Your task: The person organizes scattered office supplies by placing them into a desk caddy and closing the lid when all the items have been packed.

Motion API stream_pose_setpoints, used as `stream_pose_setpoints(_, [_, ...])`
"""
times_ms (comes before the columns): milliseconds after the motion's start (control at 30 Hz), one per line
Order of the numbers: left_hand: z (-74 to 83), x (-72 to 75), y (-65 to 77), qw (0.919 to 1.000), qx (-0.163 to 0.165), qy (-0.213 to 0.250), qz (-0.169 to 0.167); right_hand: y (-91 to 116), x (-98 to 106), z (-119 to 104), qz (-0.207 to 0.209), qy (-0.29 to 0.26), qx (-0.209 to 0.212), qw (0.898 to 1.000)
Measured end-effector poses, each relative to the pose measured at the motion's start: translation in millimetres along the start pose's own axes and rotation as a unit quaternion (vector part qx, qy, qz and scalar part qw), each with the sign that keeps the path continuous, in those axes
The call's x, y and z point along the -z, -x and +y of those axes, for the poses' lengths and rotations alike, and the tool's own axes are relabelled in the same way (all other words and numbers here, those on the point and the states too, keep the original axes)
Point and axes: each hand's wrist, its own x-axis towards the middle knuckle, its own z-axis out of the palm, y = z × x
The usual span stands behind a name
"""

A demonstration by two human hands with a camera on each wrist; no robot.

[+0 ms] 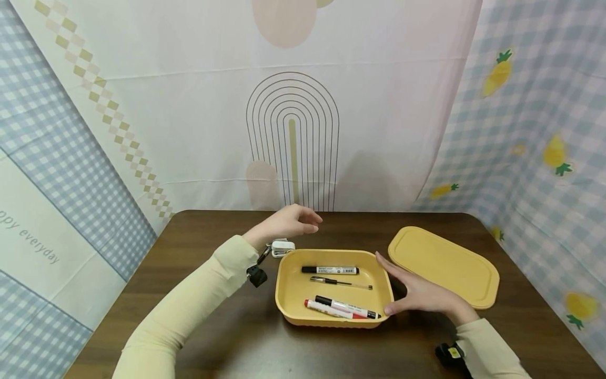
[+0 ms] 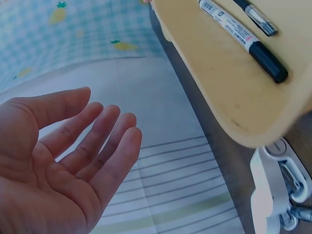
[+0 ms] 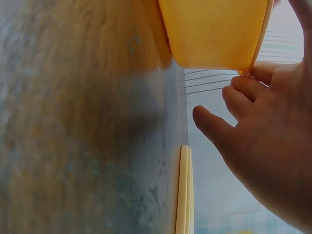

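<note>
A shallow yellow box, its top uncovered, stands on the brown table. Inside lie a black-capped marker, a clear pen with a black grip, and two white-barrelled markers side by side, one red-ended and one black-ended. My right hand holds the box's right end, thumb at the near corner and fingertips at the far corner; in the right wrist view, fingertips meet the rim. Beyond the box's far left corner, my left hand hovers with loosely bent fingers and holds nothing.
The flat yellow lid lies on the table to the right, behind my right hand. Beside the box's far left corner is a small white object with metal loops. Patterned cloths hang behind and beside the table.
</note>
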Motion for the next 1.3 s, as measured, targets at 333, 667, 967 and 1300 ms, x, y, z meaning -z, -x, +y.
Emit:
stream_pose_setpoints(333, [-11.9,21.7,24.5,0.9992,0.001,-0.022,0.034,0,0,1,0.003,0.005,0.004,1.0])
stream_pose_setpoints(667, [-17.7,43.3,49.3,0.997,0.019,-0.027,0.07,1,0,2,0.002,0.004,-0.004,1.0])
stream_pose_setpoints(967, [-26.2,62.7,72.6,0.9946,0.022,-0.028,0.098,1,0,1,-0.003,-0.008,-0.012,1.0])
stream_pose_setpoints(1300, [-31.6,87.0,104.5,0.9896,0.039,-0.046,0.131,2,1,2,-0.008,-0.007,-0.01,1.0])
